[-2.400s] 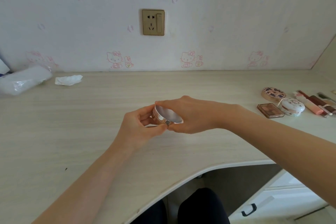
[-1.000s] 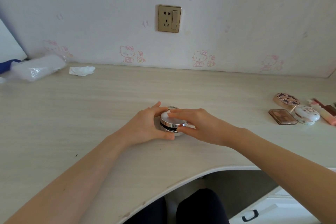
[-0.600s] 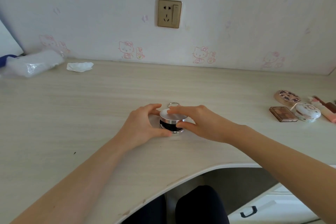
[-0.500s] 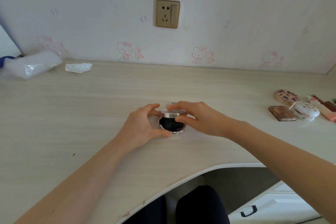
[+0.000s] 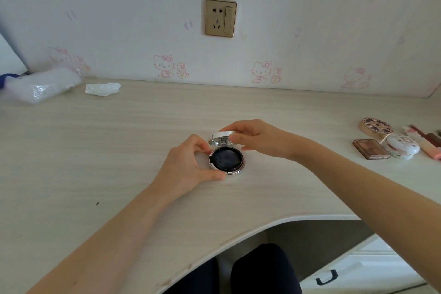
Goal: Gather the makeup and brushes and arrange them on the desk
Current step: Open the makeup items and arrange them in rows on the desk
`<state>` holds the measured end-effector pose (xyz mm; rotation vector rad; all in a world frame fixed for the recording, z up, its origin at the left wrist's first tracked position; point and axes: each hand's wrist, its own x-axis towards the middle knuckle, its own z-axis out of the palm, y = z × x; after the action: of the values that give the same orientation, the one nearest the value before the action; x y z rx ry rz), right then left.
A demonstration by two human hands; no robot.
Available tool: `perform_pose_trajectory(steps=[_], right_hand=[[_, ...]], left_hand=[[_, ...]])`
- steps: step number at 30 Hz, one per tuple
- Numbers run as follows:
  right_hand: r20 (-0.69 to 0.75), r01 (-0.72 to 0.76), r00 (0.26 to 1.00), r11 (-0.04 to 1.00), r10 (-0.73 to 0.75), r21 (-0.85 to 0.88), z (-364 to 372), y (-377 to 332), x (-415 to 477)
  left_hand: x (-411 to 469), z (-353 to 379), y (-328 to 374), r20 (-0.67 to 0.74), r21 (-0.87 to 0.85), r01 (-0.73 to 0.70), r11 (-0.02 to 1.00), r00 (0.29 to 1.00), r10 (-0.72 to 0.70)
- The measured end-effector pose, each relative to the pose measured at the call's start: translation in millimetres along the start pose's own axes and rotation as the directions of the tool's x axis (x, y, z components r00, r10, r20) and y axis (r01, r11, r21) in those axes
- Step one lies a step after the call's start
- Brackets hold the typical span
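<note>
Open compact (image 5: 226, 159) at mid-tabletop (image 5: 119, 150), flat on its base, dark pan facing up, lid (image 5: 220, 136) raised on a hinge at the far edge. Left grip (image 5: 188, 164) pinching the base from the left side, thumb at the near rim, fingertips at the far-left rim. Right grip (image 5: 253, 137) pinching the lid's right edge, fingers curled over the top, thumb in front. Hinge line running left to right, lid thus lying straight beyond the base, away from the body; any swing of the lid therefore toward or away from the chest, never sideways. Seemingly part-way through opening or closing the case; which of the two, impossible to tell. Right grip nearer both to the lid and to the rest of the makeup: patterned compact (image 5: 375, 126), palette (image 5: 371, 149), white case (image 5: 403, 146) and tubes (image 5: 424, 143), grouped well apart at the right end. Far left, by the wall: tissue (image 5: 102, 88) and plastic pack (image 5: 40, 85), out of the action.
</note>
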<state>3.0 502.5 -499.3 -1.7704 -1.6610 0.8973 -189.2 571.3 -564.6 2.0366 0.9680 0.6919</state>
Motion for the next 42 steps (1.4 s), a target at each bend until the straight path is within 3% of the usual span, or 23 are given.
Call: perform_pose_trajectory(steps=[6,11,17,22,28,42], right_hand=[[-0.095,0.005,0.995,0.985,-0.021,-0.170,10,3,-5],[-0.288,-0.046,0.958,0.988,0.002,-0.144,26,19,-20],[-0.325,-0.081,0.946,0.971,0.004,-0.224,52,30,-39],[-0.365,-0.035,0.925,0.935,-0.102,-0.352,65,39,-33],[-0.394,-0.038,0.914,0.947,-0.097,-0.320,60,41,-14],[-0.449,-0.081,0.893,0.970,-0.031,-0.228,31,55,68]], left_hand=[[0,-1,-2,0.025,0.004,-0.011,1.000,1.000,0.011],[-1,-1,-1,0.015,0.058,-0.038,0.998,0.999,0.037],[-5,0,-1,0.002,0.138,-0.101,0.985,0.995,0.102],[-5,3,-5,0.048,0.213,-0.207,0.955,0.978,0.201],[13,7,-16,0.078,0.365,-0.220,0.905,0.975,0.206],[93,9,-34,-0.001,0.380,-0.178,0.908,0.981,0.192]])
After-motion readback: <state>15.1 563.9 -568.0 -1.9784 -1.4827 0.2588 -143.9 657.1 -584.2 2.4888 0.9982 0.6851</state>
